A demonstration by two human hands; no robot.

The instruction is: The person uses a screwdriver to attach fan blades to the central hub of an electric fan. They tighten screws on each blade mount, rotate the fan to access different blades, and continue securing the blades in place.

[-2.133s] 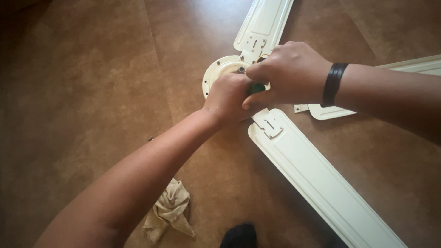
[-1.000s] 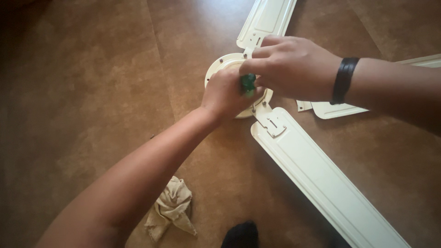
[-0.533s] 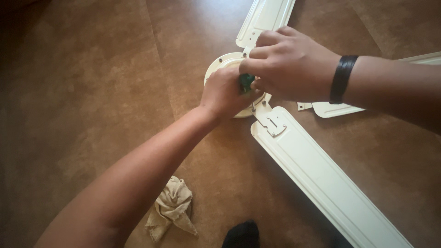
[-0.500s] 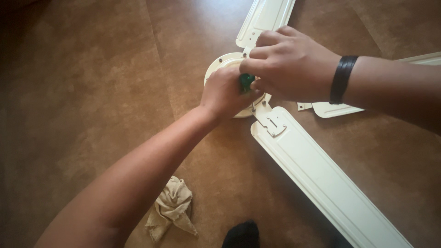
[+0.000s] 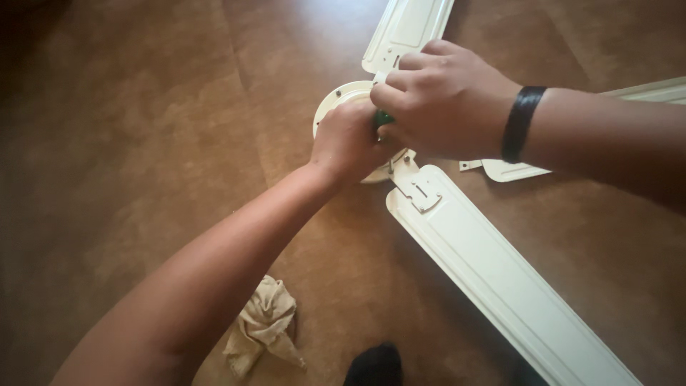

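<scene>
Green tool handle [image 5: 383, 117] sits pinched between left hand [image 5: 349, 143] and right hand [image 5: 444, 100], both grips closed over the fan hub [image 5: 336, 100].

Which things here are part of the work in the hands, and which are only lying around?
In use:
- left hand and right hand, closed together on a green tool handle
- round cream fan hub under them
- the cream fan blades joined to it

Lying about:
- crumpled beige rag on the brown floor
- dark object at the bottom edge, too unclear to name
</scene>
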